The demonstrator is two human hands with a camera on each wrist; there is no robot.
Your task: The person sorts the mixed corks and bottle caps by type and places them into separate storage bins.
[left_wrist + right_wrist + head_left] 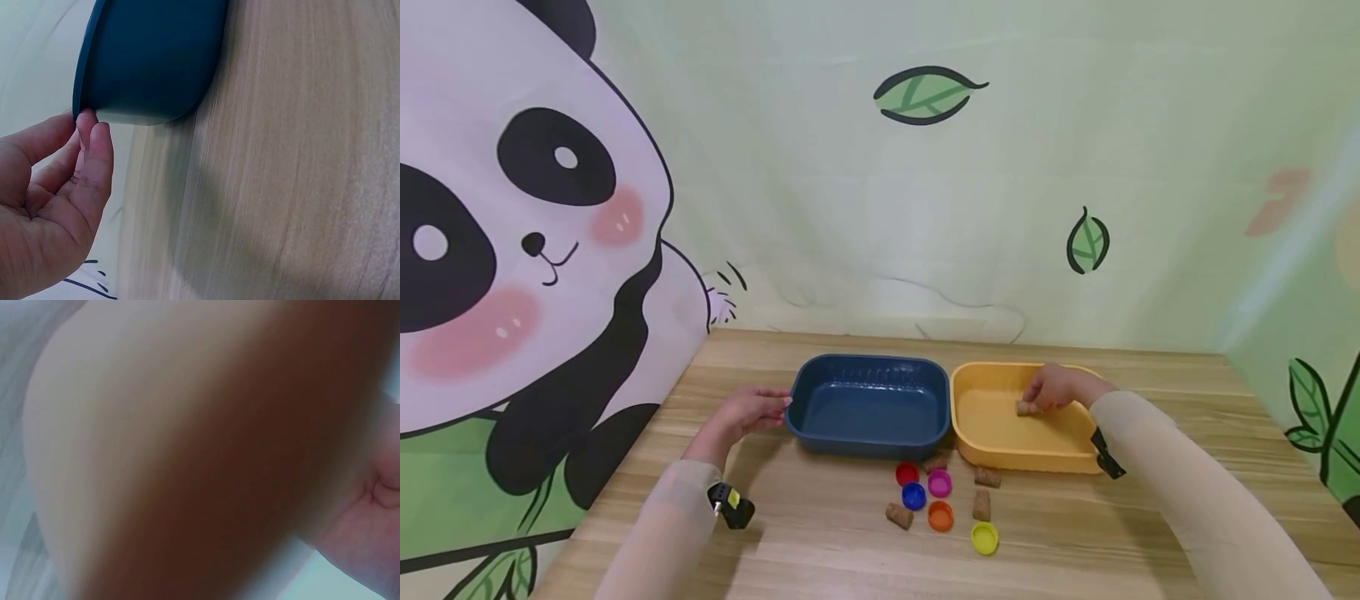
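Note:
At the left end of the dark blue tray (pixel 868 446), my left hand (pixel 752 414) pinches the rim; the left wrist view shows the fingertips (pixel 100 134) at the edge of the blue tray wall (pixel 156 56). Inside the yellow tray (pixel 1030 458), my right hand (pixel 1060 387) holds a cork (pixel 1025 407) between thumb and fingers, low over the tray floor. The right wrist view is mostly filled by a blurred, close surface, with part of the right hand (pixel 369 531) at its right edge; the cork is hidden there.
In front of the trays lie a red cap (pixel 907 474), a blue cap (pixel 913 496), a magenta cap (pixel 939 483), an orange cap (pixel 940 516) and a yellow cap (pixel 985 538). Several corks, including one cork (pixel 899 516), lie among them on the wooden table (pixel 820 542). A panda-printed cloth hangs behind.

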